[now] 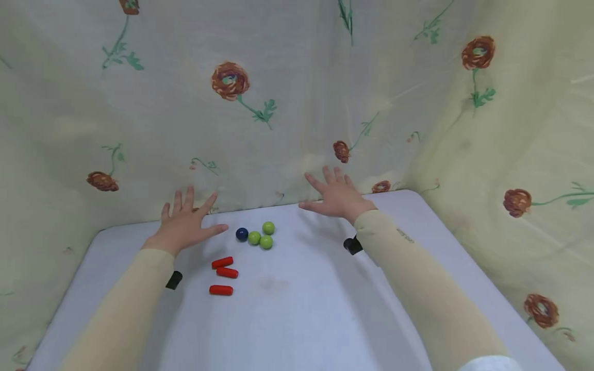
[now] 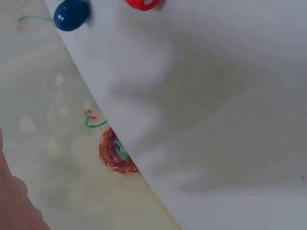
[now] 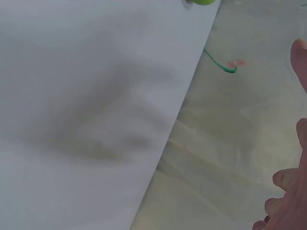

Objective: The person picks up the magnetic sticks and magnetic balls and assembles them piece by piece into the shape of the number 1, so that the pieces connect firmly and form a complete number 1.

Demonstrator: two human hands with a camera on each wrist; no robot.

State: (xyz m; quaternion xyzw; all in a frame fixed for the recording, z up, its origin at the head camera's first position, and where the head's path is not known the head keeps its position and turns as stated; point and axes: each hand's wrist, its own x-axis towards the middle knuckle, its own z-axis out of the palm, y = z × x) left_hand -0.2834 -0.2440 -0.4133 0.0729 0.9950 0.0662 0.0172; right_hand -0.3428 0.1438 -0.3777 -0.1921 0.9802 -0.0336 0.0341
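Both hands hover over the far part of a white table point(image 1: 301, 319), fingers spread and holding nothing. My left hand point(image 1: 183, 224) is at the left, its thumb pointing toward a dark blue ball point(image 1: 242, 234). Beside that ball sit three green balls, one point(image 1: 253, 237) next to the blue one, another point(image 1: 266, 242) in front and a third point(image 1: 268, 228) behind. Nearer lie three short red cylinders: the upper one point(image 1: 222, 263), the middle one point(image 1: 227, 272) and the lower one point(image 1: 220, 290). My right hand point(image 1: 339, 198) is up by the far edge, right of the balls.
A pale cloth point(image 1: 287, 103) with printed flowers hangs behind the table and along its sides. Black straps, on the left wrist point(image 1: 174, 280) and the right wrist point(image 1: 353, 246), show below the sleeves. Shadows of the hands fall on the tabletop.
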